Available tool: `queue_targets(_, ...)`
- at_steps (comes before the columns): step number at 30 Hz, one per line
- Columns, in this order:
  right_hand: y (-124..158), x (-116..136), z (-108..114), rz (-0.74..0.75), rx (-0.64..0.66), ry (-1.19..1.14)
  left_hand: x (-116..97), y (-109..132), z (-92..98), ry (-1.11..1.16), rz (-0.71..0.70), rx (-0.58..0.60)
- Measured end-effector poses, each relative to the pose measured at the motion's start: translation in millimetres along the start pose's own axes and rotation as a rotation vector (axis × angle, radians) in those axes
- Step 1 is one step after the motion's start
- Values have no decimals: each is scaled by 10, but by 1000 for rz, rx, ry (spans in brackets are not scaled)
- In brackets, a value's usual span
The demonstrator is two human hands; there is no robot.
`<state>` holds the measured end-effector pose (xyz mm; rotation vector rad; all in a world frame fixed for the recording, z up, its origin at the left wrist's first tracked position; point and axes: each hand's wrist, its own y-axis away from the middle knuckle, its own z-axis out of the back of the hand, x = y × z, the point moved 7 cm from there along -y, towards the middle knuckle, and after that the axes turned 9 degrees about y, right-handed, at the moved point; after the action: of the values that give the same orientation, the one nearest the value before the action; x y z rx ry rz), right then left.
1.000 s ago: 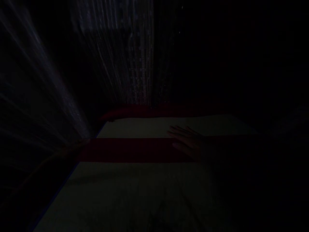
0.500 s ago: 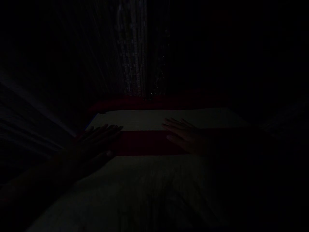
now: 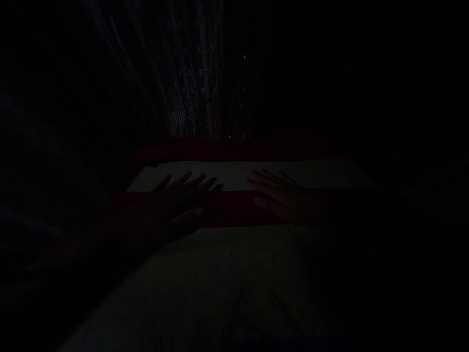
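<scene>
The picture is very dark. A red strip of cloth runs crosswise over a pale surface, whose far band also shows pale beyond the strip. My left hand is over the left part of the strip, fingers spread and reaching onto the far pale band. On the right part lies my right hand, palm down with its fingers apart and pointing left. Neither hand holds anything that I can see. Whether the palms press on the cloth is hard to tell in this light.
Dark red fabric lies along the far edge. Behind it hang shiny, beaded-looking strands. Faint pale folds show at the left. The right side is lost in blackness.
My left hand has moved right and farther forward, its fingers spreading more over the far pale band. My right hand has stayed nearly in place. The view has shifted slightly.
</scene>
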<state>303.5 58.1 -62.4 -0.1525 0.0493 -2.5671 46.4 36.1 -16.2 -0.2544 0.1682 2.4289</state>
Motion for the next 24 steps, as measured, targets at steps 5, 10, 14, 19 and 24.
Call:
queue_targets(5,-7,-102,-30,17,5,-14,-181,-277,-192,42,-22,79)
queue_targets(10,-5,-72,-17,2,35,9,-192,-331,-196,69,6,44)
queue_targets(14,-40,50,-26,-28,21,36,-371,-423,-154,100,-63,36)
queue_targets(19,-105,180,-40,-60,-3,48,-566,-540,-193,151,-160,16)
queue_targets(24,-124,226,-1,-81,-8,36,-570,-634,-320,147,-214,-70)
